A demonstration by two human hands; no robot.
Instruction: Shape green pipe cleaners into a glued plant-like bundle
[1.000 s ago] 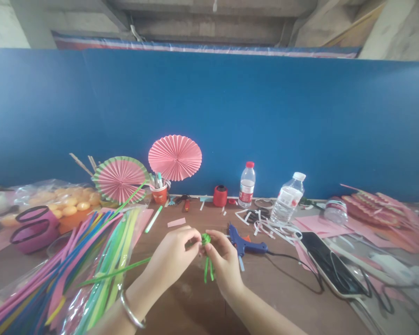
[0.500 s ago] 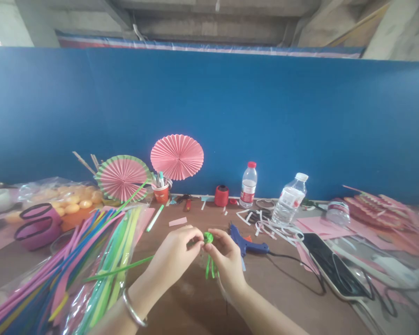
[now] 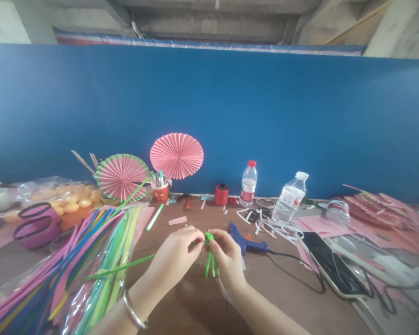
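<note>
A small green pipe-cleaner piece (image 3: 210,238) with several strands hanging down is between my two hands, above the brown table. My right hand (image 3: 227,260) pinches it between thumb and fingers from the right. On its left side, my left hand (image 3: 177,253) has its thumb and fingers pressed together close to the piece; what lies between those fingertips is too small to make out. A long green pipe cleaner (image 3: 125,266) runs leftward from behind my left hand, over the bagged bundle. A silver bangle circles my left wrist.
Bagged coloured pipe cleaners (image 3: 108,260) lie at left, near pink paper fans (image 3: 177,156) and a marker cup (image 3: 161,191). Right of my hands are a blue glue gun (image 3: 246,242), water bottles (image 3: 248,185), a phone (image 3: 331,265) and cables. A red spool (image 3: 221,195) stands behind.
My right thumb has shifted slightly up over the green piece, and its hanging strands show more. My left hand has barely moved.
</note>
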